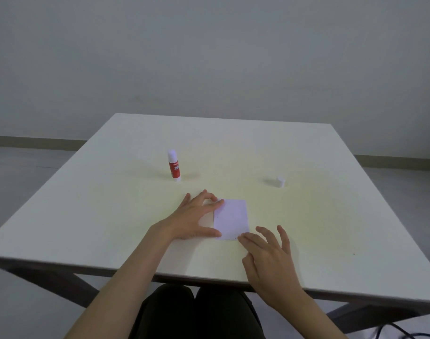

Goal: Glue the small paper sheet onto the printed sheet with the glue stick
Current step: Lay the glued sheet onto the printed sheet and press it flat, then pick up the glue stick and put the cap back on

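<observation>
Head view is showing a white table (87,192) with a person seated at its near edge, both bare forearms reaching over it. A small white paper sheet (231,218) is lying flat on the tabletop, near the front edge, roughly centre. Left hand (197,218) is resting on the table at the sheet's left side, fingers curled, fingertips (220,203) touching the sheet's far-left corner and thumb lying along the near-left edge; looks like pressing or pinching at the edge, not a closed grasp, though cannot tell if anything is actually gripped. A tan patch is showing under that hand just left of the sheet; cannot tell what it is. Right hand (267,253) is lying flat, fingers spread and relaxed, holding nothing, index fingertip touching the sheet's near-right corner. Printed sheet is not distinguishable here; only faint marks are showing on the white paper. Glue stick (174,165), red label, white top, is standing upright on the table, uncapped by the look of it, well apart from the hands, beyond and left of the sheet. Its white cap (280,182) is sitting on the table far right of the stick, beyond the sheet's right side.
</observation>
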